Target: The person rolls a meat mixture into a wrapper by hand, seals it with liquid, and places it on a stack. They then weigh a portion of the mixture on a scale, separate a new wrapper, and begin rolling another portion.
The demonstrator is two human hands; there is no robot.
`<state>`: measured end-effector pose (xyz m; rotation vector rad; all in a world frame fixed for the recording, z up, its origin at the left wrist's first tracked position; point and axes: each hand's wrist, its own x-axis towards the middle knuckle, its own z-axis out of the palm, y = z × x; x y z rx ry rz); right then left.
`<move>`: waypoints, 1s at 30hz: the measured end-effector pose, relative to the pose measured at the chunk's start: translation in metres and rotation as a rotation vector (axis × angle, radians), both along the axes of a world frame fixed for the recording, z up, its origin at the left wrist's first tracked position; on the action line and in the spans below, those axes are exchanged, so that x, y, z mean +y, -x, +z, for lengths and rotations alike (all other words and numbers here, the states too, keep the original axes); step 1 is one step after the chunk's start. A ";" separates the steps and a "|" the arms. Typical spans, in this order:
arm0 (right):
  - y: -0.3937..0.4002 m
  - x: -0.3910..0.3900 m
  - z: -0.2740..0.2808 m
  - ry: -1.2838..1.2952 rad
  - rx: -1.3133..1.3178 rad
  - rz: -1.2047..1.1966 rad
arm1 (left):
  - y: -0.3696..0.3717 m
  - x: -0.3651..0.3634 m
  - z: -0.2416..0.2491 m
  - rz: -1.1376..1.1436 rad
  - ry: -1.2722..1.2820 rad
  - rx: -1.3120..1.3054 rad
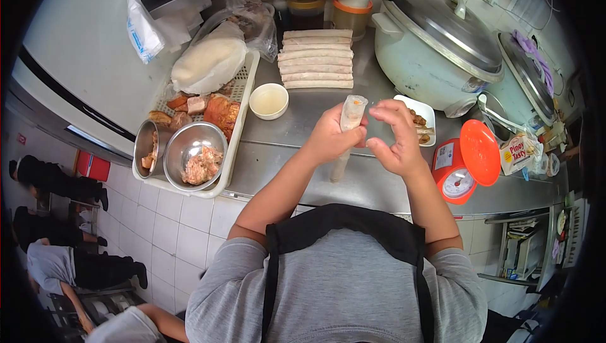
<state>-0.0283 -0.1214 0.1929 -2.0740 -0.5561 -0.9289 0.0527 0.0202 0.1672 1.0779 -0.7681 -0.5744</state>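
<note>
My left hand point(327, 133) is wrapped round a pale uncooked spring roll point(353, 113), held upright over the steel counter's front part. Its upper end faces me, and orange bits show through the thin wrapper. Just right of the roll, my right hand point(399, 141) has its fingers curved and spread, with nothing in them. Several finished spring rolls point(317, 62) lie in a neat row behind my hands. A small white bowl point(268, 115) of cloudy liquid stands to their left. Beyond my right hand is a white dish point(430, 117) with brown food pieces.
At left, a white basket tray point(245, 106) carries meat chunks point(221, 112), a steel bowl point(172, 155) of minced filling and a wrapped white bundle point(210, 59). On the right stand a red scale point(456, 175) and a large lidded cooker point(413, 52). Other people are at lower left.
</note>
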 end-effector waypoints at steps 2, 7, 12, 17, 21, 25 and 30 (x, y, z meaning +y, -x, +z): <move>0.002 0.002 -0.001 0.030 0.017 0.026 | 0.005 0.000 0.005 0.038 0.008 -0.036; 0.003 0.002 -0.006 0.063 0.055 0.082 | 0.004 -0.002 0.006 -0.022 -0.033 -0.042; 0.007 0.005 -0.001 0.103 -0.030 0.009 | 0.001 0.002 0.007 -0.009 -0.031 0.005; 0.001 0.009 0.002 0.171 -0.006 -0.018 | -0.002 0.006 0.001 0.014 -0.101 -0.096; -0.010 0.008 0.012 0.180 0.088 0.064 | -0.003 0.012 0.006 0.044 -0.180 -0.277; -0.015 0.008 0.036 0.344 0.164 0.131 | -0.003 0.019 0.013 0.062 -0.248 -0.358; -0.019 0.014 0.025 0.172 0.095 0.096 | 0.004 0.018 0.011 0.465 -0.316 -0.650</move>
